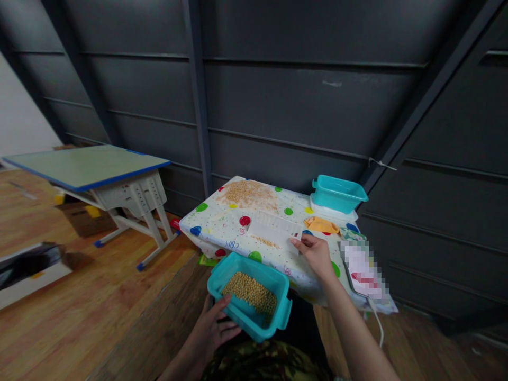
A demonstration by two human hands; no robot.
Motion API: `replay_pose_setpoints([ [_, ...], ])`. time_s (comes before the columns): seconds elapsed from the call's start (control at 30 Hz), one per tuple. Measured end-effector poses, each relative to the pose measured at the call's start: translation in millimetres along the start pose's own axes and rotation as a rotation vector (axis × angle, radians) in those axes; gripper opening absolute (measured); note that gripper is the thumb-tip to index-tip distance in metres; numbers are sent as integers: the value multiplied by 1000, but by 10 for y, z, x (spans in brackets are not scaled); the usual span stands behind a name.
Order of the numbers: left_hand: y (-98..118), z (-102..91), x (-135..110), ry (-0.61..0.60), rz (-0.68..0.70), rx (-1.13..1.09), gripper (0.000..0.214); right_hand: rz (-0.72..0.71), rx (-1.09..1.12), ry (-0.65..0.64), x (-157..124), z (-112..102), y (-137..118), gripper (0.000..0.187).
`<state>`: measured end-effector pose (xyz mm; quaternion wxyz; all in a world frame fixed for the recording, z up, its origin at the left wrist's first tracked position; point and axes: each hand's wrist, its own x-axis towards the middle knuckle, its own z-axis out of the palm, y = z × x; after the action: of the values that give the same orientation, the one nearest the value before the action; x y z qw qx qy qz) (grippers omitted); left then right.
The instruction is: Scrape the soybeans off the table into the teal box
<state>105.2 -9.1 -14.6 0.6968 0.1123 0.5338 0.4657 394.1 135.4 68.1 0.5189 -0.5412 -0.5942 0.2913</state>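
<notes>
**Left hand holds bean tub, right hand on white tray**

The left hand [212, 328] grips the teal rectangular plastic tub [254, 324] from below, fingers wrapped on its near wall. The tub sits over the lap, just off the table edge, and holds yellow soybeans [250, 291]. The right hand [315, 254] pinches the near right corner of the white slotted plastic tray [273, 228], which lies on the polka-dot tablecloth [216, 219]. There are 2 more things behind it: a loose bean pile [250, 193] and a second teal tub [337, 193].

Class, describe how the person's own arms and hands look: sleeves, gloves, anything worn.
The left hand and right hand are bare: no gloves, no rings or watch visible. The forearms show no sleeves up to the picture's edge. Below them shows camouflage-patterned clothing.
</notes>
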Motion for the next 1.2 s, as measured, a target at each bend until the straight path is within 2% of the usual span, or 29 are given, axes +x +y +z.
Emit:
replay_pose_setpoints([
  [0.17, -36, -49, 89, 22, -27, -26, 91, -32, -67, -28, -60, -7, -10, 55],
  [0.27, -33, -71, 113, -5, -31, -32, 90, -58, -108, -35, -105, -17, -14, 52],
  [0.5, -37, -88, 125, -16, -40, -48, 88, -144, -201, 27, -392, 54, -81, 40],
  [0.63, -25, -50, 92, -17, -38, -27, 80, -193, -240, 89, -522, 92, -81, 35],
  [0.73, 12, -7, 51, 6, -22, 10, 77, -228, -240, 87, -604, 95, -52, 31],
  [0.9, 82, 47, 16, 25, -23, 8, 80, -351, -256, 99, -744, 102, -55, 29],
  [1.07, 107, 47, -10, 12, -40, -7, 77, -510, -337, 125, -865, 134, -160, 27],
  [1.2, 113, 44, -39, -7, -9, -6, 79, -570, -380, 133, -929, 177, -231, 29],
])
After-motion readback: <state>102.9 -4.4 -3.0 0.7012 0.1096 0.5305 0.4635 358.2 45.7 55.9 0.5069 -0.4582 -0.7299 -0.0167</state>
